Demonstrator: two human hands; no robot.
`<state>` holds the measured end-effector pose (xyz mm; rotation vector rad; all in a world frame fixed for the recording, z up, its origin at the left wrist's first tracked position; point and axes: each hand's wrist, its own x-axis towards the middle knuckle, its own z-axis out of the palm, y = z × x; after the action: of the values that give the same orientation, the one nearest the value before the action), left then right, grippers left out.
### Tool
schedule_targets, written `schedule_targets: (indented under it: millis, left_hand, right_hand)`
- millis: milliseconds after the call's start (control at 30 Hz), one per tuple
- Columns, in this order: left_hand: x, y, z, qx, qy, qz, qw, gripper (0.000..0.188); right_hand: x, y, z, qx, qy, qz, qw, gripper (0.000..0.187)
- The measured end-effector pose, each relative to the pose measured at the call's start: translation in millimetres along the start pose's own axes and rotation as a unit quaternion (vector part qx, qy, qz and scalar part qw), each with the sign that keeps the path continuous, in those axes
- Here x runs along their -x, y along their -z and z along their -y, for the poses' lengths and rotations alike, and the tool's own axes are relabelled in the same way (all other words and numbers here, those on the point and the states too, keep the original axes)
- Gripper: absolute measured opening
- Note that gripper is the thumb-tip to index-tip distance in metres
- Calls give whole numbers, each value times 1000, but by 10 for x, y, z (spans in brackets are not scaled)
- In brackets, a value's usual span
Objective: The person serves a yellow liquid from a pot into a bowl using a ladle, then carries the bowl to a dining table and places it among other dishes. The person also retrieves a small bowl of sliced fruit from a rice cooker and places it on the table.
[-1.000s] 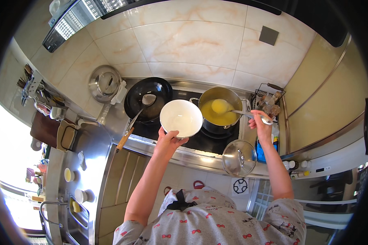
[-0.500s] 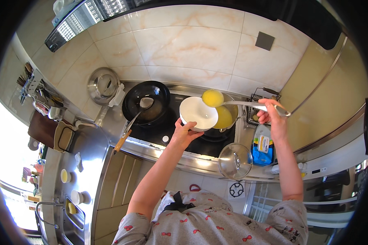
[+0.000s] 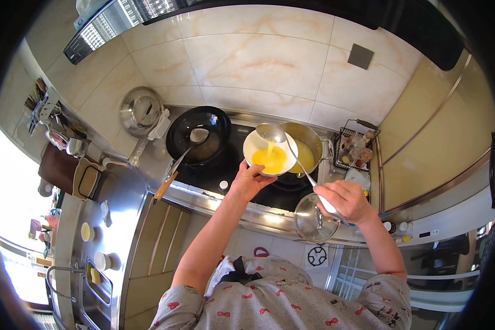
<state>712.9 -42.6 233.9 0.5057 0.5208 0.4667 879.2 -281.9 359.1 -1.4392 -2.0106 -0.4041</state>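
White inside, the bowl [image 3: 251, 146] sits at the tips of my left hand [image 3: 249, 183], my thumb lapped over its near rim and my other fingers pressed to the outside beneath, so that nearly all of it reaches out beyond my grip, overlapping the left side of the pot [image 3: 307, 131] in view. My right hand [image 3: 345, 201] is wrapped around the handle end of the metal ladle [image 3: 270, 132], whose head lies well beyond those fingers, tipped over the bowl's far side, pouring yellow liquid [image 3: 268, 160] into the pool near my left thumb.
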Motion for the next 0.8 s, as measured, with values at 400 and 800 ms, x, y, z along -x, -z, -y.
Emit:
schedule_targets:
  millis: [400, 800]
  left_hand:
    - [128, 85, -106, -13, -26, -24, 999, 67]
    - [335, 266, -246, -36, -54, -30, 997, 69]
  right_hand:
    - [223, -206, -524, -377, -418, -246, 790, 30]
    - [218, -500, -1285, 51, -108, 238, 964, 31]
